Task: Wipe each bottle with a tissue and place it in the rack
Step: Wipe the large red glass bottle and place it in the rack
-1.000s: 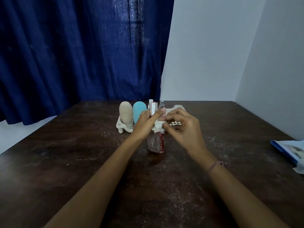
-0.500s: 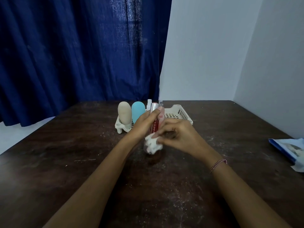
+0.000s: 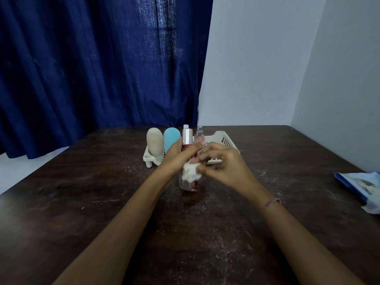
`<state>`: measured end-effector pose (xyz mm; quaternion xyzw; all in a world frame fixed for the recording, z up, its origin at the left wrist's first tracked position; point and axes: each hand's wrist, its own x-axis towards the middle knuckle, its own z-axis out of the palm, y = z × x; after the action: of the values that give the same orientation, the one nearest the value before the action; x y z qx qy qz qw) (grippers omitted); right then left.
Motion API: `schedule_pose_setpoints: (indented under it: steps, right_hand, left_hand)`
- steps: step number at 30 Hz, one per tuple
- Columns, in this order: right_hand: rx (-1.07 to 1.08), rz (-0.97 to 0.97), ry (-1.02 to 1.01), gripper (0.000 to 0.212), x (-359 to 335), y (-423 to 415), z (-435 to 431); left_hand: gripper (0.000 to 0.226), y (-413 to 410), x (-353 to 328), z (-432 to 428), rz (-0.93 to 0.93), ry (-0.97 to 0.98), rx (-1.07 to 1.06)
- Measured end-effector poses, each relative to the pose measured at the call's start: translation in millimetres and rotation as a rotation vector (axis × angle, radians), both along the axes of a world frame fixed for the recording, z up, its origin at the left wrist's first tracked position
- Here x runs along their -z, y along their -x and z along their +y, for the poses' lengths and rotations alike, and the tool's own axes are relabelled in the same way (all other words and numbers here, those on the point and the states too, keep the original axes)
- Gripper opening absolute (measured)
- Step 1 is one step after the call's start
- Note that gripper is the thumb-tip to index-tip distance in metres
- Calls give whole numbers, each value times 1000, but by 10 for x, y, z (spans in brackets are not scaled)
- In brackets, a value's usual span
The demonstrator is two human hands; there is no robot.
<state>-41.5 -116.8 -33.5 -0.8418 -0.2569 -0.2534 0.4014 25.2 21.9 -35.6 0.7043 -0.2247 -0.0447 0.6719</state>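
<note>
A clear spray bottle [image 3: 187, 138] with a silver cap and a red label stands upright on the dark table [image 3: 102, 202], just in front of the rack. My left hand [image 3: 176, 156] grips its upper body. My right hand [image 3: 222, 164] pinches a crumpled white tissue [image 3: 191, 173] against the bottle's middle. The white plastic rack [image 3: 225, 139] holds a beige bottle [image 3: 154, 144], a light blue bottle [image 3: 171, 137], a small pink spray bottle [image 3: 199, 135] and the tip of a white-capped one [image 3: 185, 126].
A blue and white tissue pack [image 3: 362, 187] lies at the table's right edge. A dark blue curtain [image 3: 92, 64] hangs behind the table on the left, with white walls to the right. The tabletop shows pale dusty specks.
The tissue went from the bottle's upper part down to its lower body, then came back up to the middle. My left hand kept its grip on the bottle.
</note>
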Motion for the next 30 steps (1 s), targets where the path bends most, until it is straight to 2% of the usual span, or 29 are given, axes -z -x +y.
schedule_pose_setpoints:
  steps: [3,5,7,9,11,15,16,18,21,25,30]
  right_hand:
    - [-144,137,185,23,36,11,16]
    - [-154,130,221,22,47,15,26]
    - [-131,52,161,22,37,21,41]
    - [-112,-36,68,23,27,17,59]
    - [-62,-121,-1,22,26,7,74]
    - [19,-149,-123,20,12,-14,45]
    - [14,-142,-125,19,9,-13,42]
    - [-25,-113,-100,20,16,-9,40]
    - [-84,-58,-76,24,20,7,51]
    - [-85,-121,-62,32,6,19,63]
    - [-60,-180,-124,25,4,44,64]
  left_hand:
    - [32,-19,4,52,9,7,-91]
    - [36,-42,-15,90,28,62,-140]
    - [40,-58,-53,123,66,124,-159]
    - [30,-52,-93,114,95,162,-146]
    - [23,-5,-108,62,62,87,-118]
    - [50,93,-108,-37,40,5,-70]
    - [49,95,-121,-25,48,13,-90]
    - [44,98,-152,10,85,103,-89]
    - [55,21,-206,104,210,273,-127]
    - [46,-74,-218,148,347,432,-177]
    - [88,8,-192,35,488,451,-7]
